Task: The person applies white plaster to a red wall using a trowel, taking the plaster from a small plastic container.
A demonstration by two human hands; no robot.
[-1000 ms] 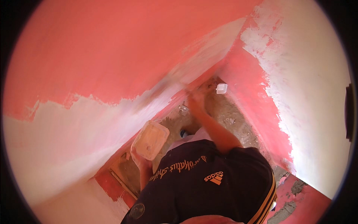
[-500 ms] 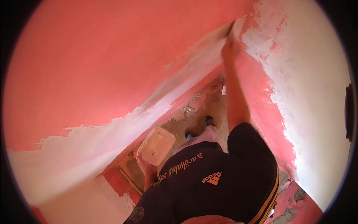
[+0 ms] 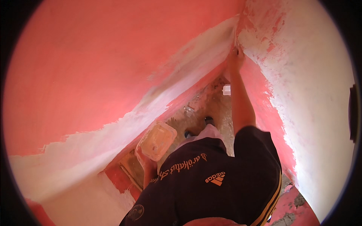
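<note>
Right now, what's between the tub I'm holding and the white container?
The head view shows floor between tub and container, with shoes and pale debris alongside.

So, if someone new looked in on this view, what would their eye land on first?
Probably the left wall, strong pink above a ragged-edged whitish band, filling much of the picture's left side. Next, the right hand, up at the corner where that wall meets the right wall. Then the rectangular tub in the left hand, left of centre, just beyond the dark shirt.
</note>
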